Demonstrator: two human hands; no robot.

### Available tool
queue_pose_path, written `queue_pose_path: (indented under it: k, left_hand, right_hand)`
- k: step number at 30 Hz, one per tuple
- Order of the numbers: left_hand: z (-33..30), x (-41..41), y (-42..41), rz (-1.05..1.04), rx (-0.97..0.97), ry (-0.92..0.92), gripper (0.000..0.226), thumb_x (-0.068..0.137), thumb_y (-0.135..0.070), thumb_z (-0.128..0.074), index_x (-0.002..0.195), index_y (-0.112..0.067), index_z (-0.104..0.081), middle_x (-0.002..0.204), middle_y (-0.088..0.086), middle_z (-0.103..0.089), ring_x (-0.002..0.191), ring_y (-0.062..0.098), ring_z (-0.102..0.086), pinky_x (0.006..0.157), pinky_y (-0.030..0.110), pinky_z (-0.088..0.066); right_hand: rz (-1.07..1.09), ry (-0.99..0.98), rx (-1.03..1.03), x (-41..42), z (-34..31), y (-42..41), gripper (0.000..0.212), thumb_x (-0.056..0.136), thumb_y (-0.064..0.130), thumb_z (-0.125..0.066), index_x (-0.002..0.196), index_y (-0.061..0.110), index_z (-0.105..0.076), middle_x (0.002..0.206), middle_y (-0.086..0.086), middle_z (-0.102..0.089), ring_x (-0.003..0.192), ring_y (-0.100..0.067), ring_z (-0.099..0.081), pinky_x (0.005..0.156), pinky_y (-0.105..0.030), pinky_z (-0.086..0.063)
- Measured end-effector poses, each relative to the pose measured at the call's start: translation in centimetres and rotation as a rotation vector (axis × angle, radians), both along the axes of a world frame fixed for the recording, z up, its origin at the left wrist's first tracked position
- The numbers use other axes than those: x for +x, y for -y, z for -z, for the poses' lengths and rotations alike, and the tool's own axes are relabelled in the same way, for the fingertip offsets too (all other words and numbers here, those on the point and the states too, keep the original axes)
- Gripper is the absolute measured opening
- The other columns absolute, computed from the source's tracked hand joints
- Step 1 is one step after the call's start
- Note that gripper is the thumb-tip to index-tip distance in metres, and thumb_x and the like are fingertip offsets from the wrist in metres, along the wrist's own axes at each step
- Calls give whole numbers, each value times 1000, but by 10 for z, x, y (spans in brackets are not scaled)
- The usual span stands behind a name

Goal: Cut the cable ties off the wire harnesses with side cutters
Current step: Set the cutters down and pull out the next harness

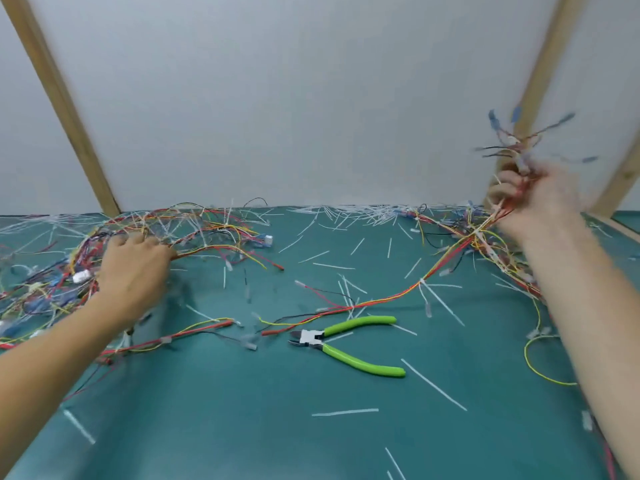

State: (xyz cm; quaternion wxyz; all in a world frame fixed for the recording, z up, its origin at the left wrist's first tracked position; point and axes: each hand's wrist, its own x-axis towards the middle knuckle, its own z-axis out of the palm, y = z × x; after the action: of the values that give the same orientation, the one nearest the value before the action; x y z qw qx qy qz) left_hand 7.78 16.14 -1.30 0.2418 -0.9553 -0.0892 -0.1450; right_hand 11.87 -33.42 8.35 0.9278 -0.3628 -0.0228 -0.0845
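No lettering, label, brand, number or sign can be read anywhere in the head view. The green-handled side cutters (347, 343) on the teal mat (242, 410) show no legible marking, and the small connectors on the wire harnesses (194, 230) are too blurred to make out any print.
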Motion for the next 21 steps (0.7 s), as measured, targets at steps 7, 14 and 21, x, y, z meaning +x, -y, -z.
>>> queue_pose_path:
  k: [7,14,21]
  left_hand:
    - [-29,8,46,-19,-211,98,46,86,-10,-58,131,-8,-50,123,18,-57,114,38,-58,90,46,-46]
    - [-69,-16,202,674,-1097,-143,36,92,-9,-53,124,-19,-66,116,-8,-72,110,8,-64,98,26,-48]
    - [-25,-36,230,735,-1492,-591,24,99,-17,-59,123,-18,-65,102,-6,-72,93,2,-65,82,13,-46]
  right_hand:
    - [-98,-49,-410,-5,-2,-50,30,105,20,-43,76,24,-48,65,9,-29,37,-1,-26,34,-13,-18]
    - [-297,63,-624,-22,-2,-124,22,99,34,-60,102,13,-65,79,3,-59,67,-10,-54,69,-29,-47]
    - [-434,124,-34,-20,-12,-123,47,74,17,-42,112,-3,-61,91,-12,-63,81,-25,-62,94,-41,-50]
